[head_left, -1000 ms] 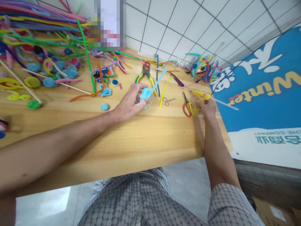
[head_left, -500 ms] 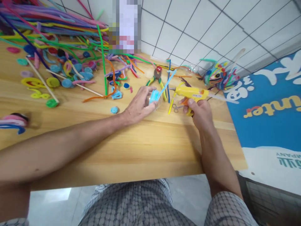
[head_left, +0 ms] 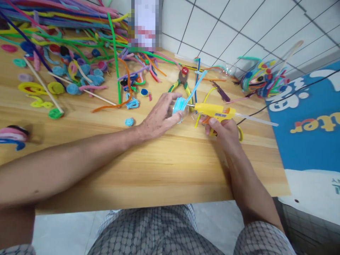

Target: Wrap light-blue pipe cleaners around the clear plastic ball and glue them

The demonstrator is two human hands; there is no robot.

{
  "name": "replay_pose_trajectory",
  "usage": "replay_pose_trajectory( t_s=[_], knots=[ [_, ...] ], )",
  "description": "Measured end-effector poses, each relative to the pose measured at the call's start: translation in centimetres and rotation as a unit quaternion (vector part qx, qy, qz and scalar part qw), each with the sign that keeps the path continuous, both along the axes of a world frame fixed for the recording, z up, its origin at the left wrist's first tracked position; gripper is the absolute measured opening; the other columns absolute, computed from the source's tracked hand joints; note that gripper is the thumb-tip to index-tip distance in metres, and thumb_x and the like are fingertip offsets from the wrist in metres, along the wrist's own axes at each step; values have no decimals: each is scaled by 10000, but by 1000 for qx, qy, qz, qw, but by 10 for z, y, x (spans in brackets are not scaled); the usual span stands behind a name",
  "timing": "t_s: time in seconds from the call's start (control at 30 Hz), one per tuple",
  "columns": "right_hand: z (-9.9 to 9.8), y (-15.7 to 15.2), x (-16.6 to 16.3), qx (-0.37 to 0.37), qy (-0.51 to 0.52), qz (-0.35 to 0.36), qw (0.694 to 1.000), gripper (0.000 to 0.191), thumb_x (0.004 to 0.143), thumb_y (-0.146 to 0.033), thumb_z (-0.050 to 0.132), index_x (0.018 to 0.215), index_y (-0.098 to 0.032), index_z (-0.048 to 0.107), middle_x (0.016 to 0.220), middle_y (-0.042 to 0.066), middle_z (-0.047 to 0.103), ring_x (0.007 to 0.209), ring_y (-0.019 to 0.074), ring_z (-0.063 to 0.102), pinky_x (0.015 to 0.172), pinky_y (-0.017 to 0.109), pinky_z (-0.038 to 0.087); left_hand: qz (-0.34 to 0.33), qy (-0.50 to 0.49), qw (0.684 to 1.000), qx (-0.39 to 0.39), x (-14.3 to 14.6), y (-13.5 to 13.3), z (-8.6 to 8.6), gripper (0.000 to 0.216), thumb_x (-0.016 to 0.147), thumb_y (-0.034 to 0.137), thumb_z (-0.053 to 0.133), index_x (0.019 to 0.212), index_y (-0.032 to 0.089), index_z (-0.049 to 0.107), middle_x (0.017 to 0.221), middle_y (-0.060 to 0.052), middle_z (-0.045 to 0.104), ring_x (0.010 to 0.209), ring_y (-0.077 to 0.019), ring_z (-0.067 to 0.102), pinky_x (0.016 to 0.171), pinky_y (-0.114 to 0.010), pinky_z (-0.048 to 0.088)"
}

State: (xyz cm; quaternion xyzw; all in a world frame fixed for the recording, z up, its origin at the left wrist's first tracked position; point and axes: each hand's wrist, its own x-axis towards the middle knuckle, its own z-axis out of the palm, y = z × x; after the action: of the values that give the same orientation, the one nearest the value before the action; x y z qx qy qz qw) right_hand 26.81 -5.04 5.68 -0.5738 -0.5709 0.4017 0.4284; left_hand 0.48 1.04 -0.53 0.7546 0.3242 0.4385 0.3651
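Note:
My left hand (head_left: 166, 115) grips a clear round ball partly wrapped in light blue pipe cleaner (head_left: 179, 105). A loose end of that pipe cleaner sticks up toward the upper right. In my right hand (head_left: 224, 131) is a yellow hot glue gun (head_left: 215, 110), my fingers around its handle and orange trigger. Its metal nozzle points left and reaches the blue wrapping; whether it touches is too small to tell. A clear glue stick (head_left: 257, 119) juts from the back of the gun. Just behind the ball lie pliers (head_left: 183, 79) with green and yellow handles.
Piles of coloured pipe cleaners (head_left: 66, 21) and small coiled pieces (head_left: 87, 76) cover the table's left and back. A ball wrapped in many colours (head_left: 262, 79) stands at the back right. A black cord (head_left: 265, 106) crosses toward a blue printed sheet (head_left: 313, 141). White tiled wall rises behind.
The glue gun has come down and its nozzle has moved in to the blue-wrapped ball. My left hand keeps its hold. The view has shifted slightly.

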Motion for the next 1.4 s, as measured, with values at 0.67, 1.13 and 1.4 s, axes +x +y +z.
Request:
replay_pose_trajectory(
  t_s=[0.67,1.13,1.4],
  knots=[
    [0,-4,-4,9,7,27,1000,562,804,-826,901,803,-279,771,750,-8,737,564,142,533,597,341,425,-23,-12,999,-28,0,1,-1,531,1067,536,635,1513,264,538,1532,-130,641,1404,-289,660,1264,-527,573],
    [1,-5,-8,8,-8,3,1000,588,797,-836,890,773,-275,716,767,10,756,596,152,525,612,349,445,-28,-25,998,-42,1,0,-1,508,1061,514,635,1497,272,536,1511,-128,647,1395,-301,677,1167,-509,644],
    [-3,-3,-3,20,-42,3,999,529,893,-757,835,746,-272,684,767,15,712,629,160,550,646,351,491,-29,-29,998,-52,2,2,-3,558,1061,612,648,1500,282,550,1516,-118,648,1373,-293,683,1155,-493,646]
  ],
)
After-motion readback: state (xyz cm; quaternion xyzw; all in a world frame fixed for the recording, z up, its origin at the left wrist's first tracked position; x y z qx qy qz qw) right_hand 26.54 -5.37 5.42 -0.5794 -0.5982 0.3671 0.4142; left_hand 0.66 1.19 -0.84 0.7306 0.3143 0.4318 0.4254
